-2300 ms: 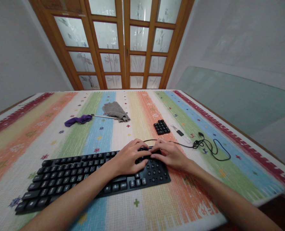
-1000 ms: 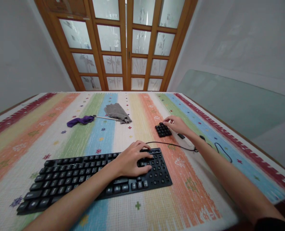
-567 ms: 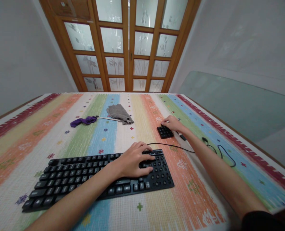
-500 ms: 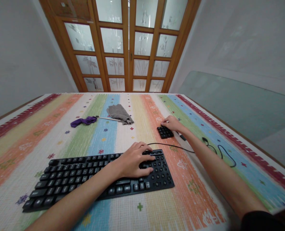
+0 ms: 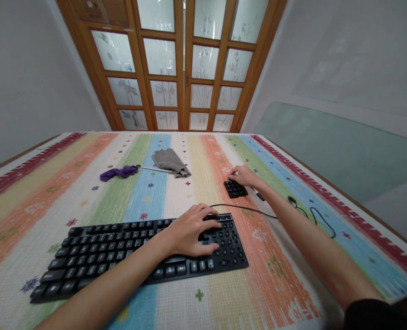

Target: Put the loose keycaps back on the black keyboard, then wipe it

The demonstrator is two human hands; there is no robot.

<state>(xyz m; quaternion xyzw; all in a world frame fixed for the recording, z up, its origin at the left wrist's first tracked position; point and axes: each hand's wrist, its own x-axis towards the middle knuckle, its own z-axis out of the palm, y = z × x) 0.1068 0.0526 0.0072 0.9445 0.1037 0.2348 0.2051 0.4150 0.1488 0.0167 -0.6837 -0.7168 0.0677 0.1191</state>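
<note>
- A crumpled purple cloth [image 5: 119, 173] lies on the striped tablecloth [image 5: 203, 158], between eleven and twelve o'clock from the middle of the black keyboard [image 5: 124, 240]; twelve points straight away from the wearer.
- The keyboard lies across the near part of the tablecloth, one end toward eight o'clock; the other end, toward two to three, shows rows of capless key posts [image 5: 231, 251].
- A thin pale stick [image 5: 155, 169] with a dark tip runs from beside the purple cloth, at about three o'clock, to the grey cloth [image 5: 170, 161], which lies at one o'clock from the keyboard.
- The left hand [image 5: 193, 231] rests palm down over the keyboard near the capless posts, thumb and forefinger apart.
- The loose black keycaps [image 5: 235, 189] sit in a tight block on the tablecloth, between one and two o'clock from the left hand.
- The right hand [image 5: 242, 175] reaches to the far edge of that block, thumb and forefinger close together; I cannot tell whether a cap is clamped between them.
- A small dark object [image 5: 259, 196] shows beside the right forearm, partly hidden, between three and four o'clock from the keycaps.
- A black cable [image 5: 244, 208] leaves the keyboard's far side, passes behind the forearm and loops at four o'clock from the keycaps.
</note>
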